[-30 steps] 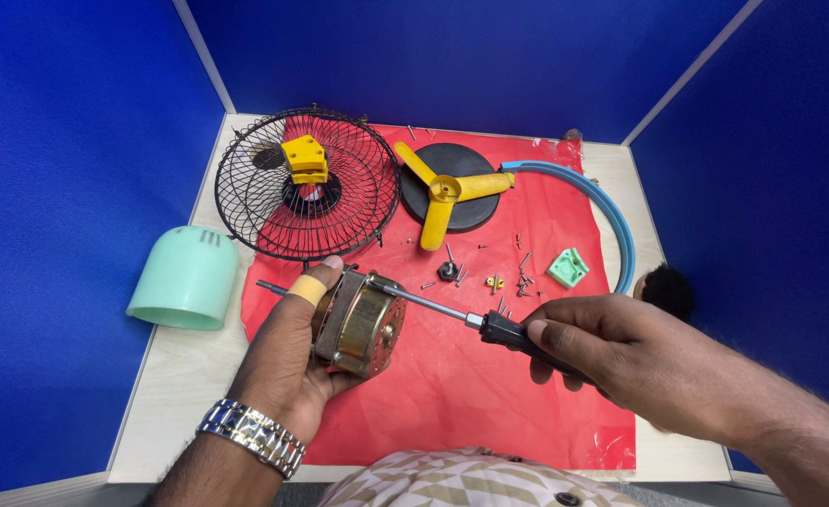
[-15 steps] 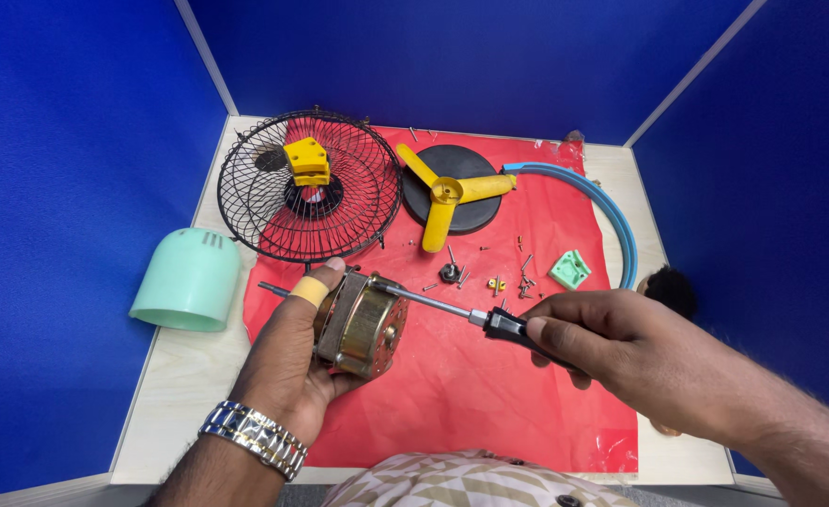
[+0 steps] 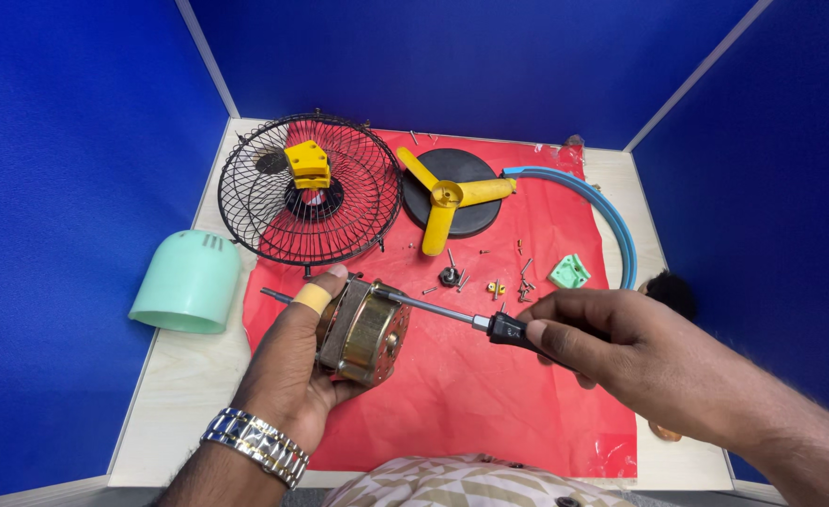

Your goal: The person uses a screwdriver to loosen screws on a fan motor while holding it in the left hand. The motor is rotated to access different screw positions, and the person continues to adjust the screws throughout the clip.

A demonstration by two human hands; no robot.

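Observation:
My left hand [image 3: 292, 361] grips a brass-coloured fan motor [image 3: 365, 330] above the red mat [image 3: 489, 404]; a yellow plaster wraps the thumb and a metal watch sits on the wrist. The motor's shaft sticks out to the left. My right hand [image 3: 612, 343] holds a black-handled screwdriver [image 3: 461, 316], whose tip rests against the top edge of the motor.
A black wire fan guard [image 3: 306, 192] with a yellow part inside lies at the back left. A yellow fan blade [image 3: 447, 197] rests on a black round base. A blue ring [image 3: 612, 221], a mint-green cover [image 3: 187, 282], a small green piece [image 3: 569, 272] and several loose screws [image 3: 518, 282] lie around.
Almost nothing has moved; the screwdriver and both hands stay at the motor, with only a slight shift of the view.

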